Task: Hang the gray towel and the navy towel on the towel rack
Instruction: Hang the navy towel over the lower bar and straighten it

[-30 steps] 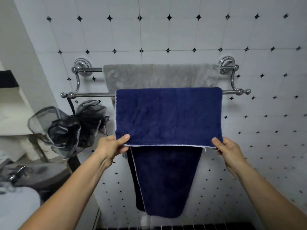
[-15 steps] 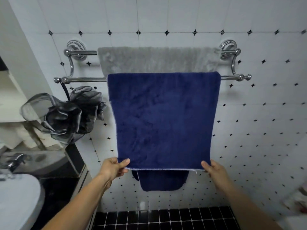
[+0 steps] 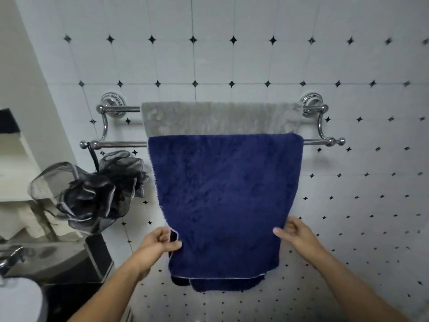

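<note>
The navy towel (image 3: 222,196) hangs over the front bar of the chrome towel rack (image 3: 116,143) on the tiled wall. Its front and back halves end at nearly the same height. Behind it the gray towel (image 3: 218,118) is draped over the rear, upper bar. My left hand (image 3: 160,240) pinches the navy towel's left edge a little above the hem, thumb in front. My right hand (image 3: 294,233) touches the right edge at about the same height, fingers curled loosely at the cloth; whether it grips is unclear.
A black mesh bath sponge (image 3: 92,194) hangs from the left end of the front bar. Lower left are a sink (image 3: 18,300), a tap (image 3: 9,256) and a dark ledge (image 3: 69,261). White shelves (image 3: 14,159) stand at the left. Dark floor tiles sit at the bottom left.
The navy towel's front half has been drawn down until it nearly matches the back half. Both hands have slid from the bottom corners up onto the side edges.
</note>
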